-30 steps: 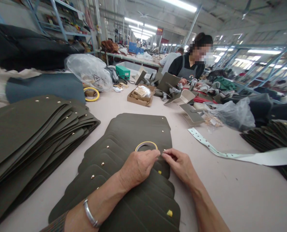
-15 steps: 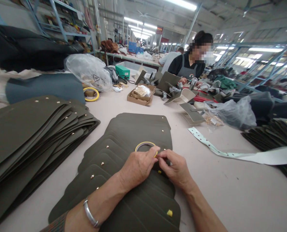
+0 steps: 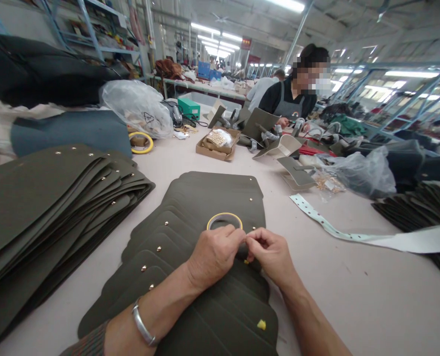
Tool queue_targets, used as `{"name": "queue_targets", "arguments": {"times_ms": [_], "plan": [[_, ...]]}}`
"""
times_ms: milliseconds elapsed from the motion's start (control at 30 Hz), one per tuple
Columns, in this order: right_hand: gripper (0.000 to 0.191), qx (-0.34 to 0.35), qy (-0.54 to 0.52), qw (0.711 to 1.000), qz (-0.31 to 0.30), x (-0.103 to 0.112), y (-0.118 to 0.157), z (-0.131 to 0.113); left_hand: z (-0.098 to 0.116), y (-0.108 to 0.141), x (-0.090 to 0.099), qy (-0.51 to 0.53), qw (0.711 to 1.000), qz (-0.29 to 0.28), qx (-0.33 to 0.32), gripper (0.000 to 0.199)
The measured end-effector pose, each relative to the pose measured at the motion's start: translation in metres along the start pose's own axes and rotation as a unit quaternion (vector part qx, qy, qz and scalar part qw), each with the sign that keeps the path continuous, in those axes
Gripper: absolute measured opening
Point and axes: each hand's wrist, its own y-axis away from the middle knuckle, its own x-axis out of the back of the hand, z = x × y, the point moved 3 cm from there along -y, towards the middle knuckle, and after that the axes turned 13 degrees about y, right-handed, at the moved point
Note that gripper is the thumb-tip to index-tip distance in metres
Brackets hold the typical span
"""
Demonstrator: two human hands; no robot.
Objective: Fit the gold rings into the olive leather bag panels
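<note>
Yellow rings the roll of tape (image 3: 225, 214), which stands out past the knuckles of your left hand (image 3: 216, 254), over the fanned olive panels (image 3: 220, 190). Your left fingers are closed on its near edge, while your right hand (image 3: 271, 252) makes a narrow pinch, its fingertips almost meeting the left ones; whether a strip of tape lies between them is too small to tell. If that pinch slips, a loose tape end could well curl back or stick to your own skin. Pressing down through your left wrist might make the panels slide, since they look smooth and overlap like shallow steps, and their spacing would be lost. Your metal bangle (image 3: 143, 325) hangs just above them and might scuff that matte, leather-like face. Round, shiny studs (image 3: 144, 268) dot their left edges, hard bumps that could mark whatever is pushed against them. A crumpled yellow scrap (image 3: 261, 325) sits near the right edge of the lowest ones. Beyond, on the pale, flat table (image 3: 338, 301), a thick pile of similar sheets (image 3: 38, 198) droops in soft curves to your left, and a limp, pale green strip (image 3: 324, 225) with dark dots bends to your right.
</note>
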Motion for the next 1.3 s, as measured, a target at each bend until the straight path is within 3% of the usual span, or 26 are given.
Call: {"name": "queue_targets", "arguments": {"times_ms": [100, 200, 333, 433, 667, 800, 933, 1033, 1167, 1300], "plan": [[0.017, -0.077, -0.065, 0.995, 0.003, 0.006, -0.008, 0.01, 0.005, 0.0, -0.001, 0.012, 1.0, 0.011, -0.018, 0.023], [0.029, -0.127, -0.059, 0.99, 0.027, 0.019, -0.015, 0.024, 0.004, 0.0, -0.007, -0.031, 0.998, -0.046, 0.018, 0.016], [0.034, -0.1, 0.019, 0.994, 0.033, 0.028, -0.017, 0.034, -0.001, -0.001, -0.013, -0.097, 0.982, -0.144, 0.072, 0.007], [0.03, -0.048, 0.11, 0.992, 0.036, 0.026, -0.016, 0.032, -0.001, -0.002, -0.013, -0.101, 0.977, -0.171, 0.073, 0.008], [0.02, 0.04, 0.246, 0.966, 0.074, 0.012, -0.02, 0.021, -0.002, 0.0, -0.015, -0.089, 0.98, -0.168, 0.065, 0.01], [0.016, 0.047, 0.302, 0.948, 0.092, 0.011, -0.022, 0.022, -0.003, 0.0, -0.015, -0.09, 0.981, -0.158, 0.065, 0.01], [0.029, -0.009, 0.238, 0.966, 0.101, 0.02, -0.017, 0.029, -0.003, 0.0, -0.014, -0.087, 0.982, -0.155, 0.063, 0.01], [0.024, 0.002, 0.194, 0.979, 0.063, 0.022, -0.011, 0.031, -0.004, 0.0, -0.014, -0.083, 0.983, -0.15, 0.058, 0.01], [0.021, 0.072, 0.277, 0.954, 0.089, 0.019, -0.009, 0.025, -0.006, -0.002, -0.014, -0.083, 0.984, -0.143, 0.061, 0.01], [0.022, 0.063, 0.314, 0.941, 0.109, 0.012, -0.017, 0.023, -0.006, -0.003, -0.014, -0.078, 0.984, -0.146, 0.059, 0.01]]}}
